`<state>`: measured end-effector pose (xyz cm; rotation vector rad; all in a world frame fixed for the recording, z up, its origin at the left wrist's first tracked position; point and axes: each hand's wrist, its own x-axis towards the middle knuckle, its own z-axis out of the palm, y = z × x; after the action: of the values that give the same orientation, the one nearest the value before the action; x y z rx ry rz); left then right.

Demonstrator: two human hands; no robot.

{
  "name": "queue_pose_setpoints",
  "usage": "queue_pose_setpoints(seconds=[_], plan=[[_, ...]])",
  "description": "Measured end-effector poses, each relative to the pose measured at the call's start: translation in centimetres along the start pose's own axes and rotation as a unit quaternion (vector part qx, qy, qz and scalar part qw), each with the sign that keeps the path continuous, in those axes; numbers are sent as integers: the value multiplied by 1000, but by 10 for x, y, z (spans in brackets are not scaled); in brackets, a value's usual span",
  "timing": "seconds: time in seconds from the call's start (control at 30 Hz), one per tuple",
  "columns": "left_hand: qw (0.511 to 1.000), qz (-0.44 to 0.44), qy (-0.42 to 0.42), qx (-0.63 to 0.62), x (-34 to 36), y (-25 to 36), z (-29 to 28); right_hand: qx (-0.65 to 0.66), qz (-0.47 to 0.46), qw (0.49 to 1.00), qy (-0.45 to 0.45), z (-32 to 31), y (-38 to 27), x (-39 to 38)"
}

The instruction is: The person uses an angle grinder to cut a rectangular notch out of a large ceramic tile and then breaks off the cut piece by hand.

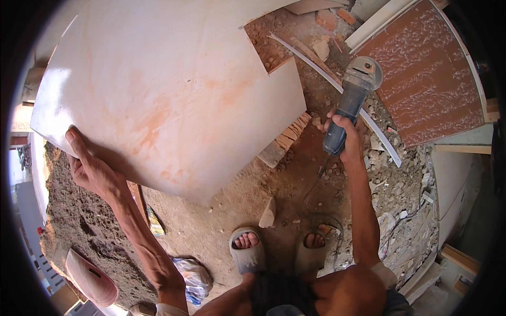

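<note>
A large glossy white tile (174, 89) with orange-brown dust smears fills the upper left. A square notch is cut into its right side. My left hand (95, 166) grips the tile's near-left edge, thumb on top and the fingers partly hidden beneath. In my right hand (345, 134) is a dusty angle grinder (352, 102), held by its dark body with the metal guard pointing away from me. The grinder is apart from the tile, to the right of it. Its cord runs down toward the floor near my feet.
Stacked bricks (287, 139) show under the tile's right corner. A brown patterned panel (421, 79) leans at the upper right, beside a long white strip (379, 134) and rubble. A sand heap (79, 221) lies left, with a plastic bag (192, 279) near my sandalled feet (247, 247).
</note>
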<state>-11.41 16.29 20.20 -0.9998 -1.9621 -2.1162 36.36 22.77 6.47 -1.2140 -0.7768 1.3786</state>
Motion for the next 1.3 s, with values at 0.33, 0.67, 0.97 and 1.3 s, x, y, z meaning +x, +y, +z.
queue_pose_setpoints(seconds=[0.33, 0.67, 0.97, 1.3], plan=[[999, 53, -4, 4, 13, 40, 55, 186, 127, 957, -184, -84, -117, -90], [993, 103, 53, -1, 3, 63, 60, 438, 243, 809, -308, -100, -126, -110], [996, 66, 50, 43, -18, 78, 73, 560, 238, 681, -406, -75, -98, -90], [992, 74, 84, 57, -9, 76, 67, 605, 236, 615, -447, -43, -88, -77]])
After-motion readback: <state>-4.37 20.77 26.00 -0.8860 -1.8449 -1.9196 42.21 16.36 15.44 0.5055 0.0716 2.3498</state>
